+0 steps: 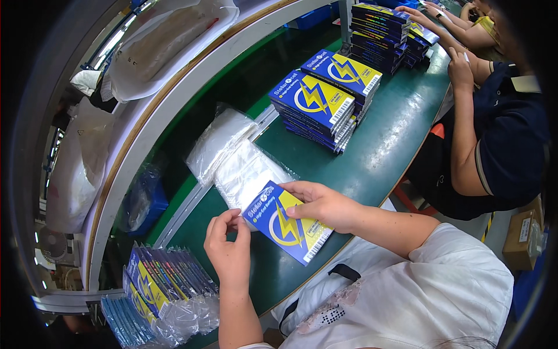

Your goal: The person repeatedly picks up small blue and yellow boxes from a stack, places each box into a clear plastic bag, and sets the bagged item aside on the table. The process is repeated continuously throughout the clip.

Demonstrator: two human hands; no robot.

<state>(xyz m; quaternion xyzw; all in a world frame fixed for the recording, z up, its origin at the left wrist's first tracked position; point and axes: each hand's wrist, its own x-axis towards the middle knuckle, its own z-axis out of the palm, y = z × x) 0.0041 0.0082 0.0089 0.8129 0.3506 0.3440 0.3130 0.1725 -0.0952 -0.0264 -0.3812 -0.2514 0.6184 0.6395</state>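
In my right hand (317, 203) is a flat blue and yellow battery box (279, 224) with a lightning bolt on its face, thumb on top and fingers along its far edge. My left hand (228, 241) is at the box's left corner, its fingertips pinched together. Whatever they pinch, if anything, is too small to make out. Just beyond the box lies a pile of clear plastic bags (247, 171), partly hidden by it. Two neat stacks of the same boxes (311, 102) stand farther off to the right on the green table (378, 154).
Bagged boxes (157, 279) stand in a row at lower left. Behind the table runs a white shelf with a wooden edge (168, 81), holding large plastic-wrapped bundles (163, 52). More box stacks (378, 35) rise at the far end. Co-workers sit along the right, one in a dark shirt (508, 139).
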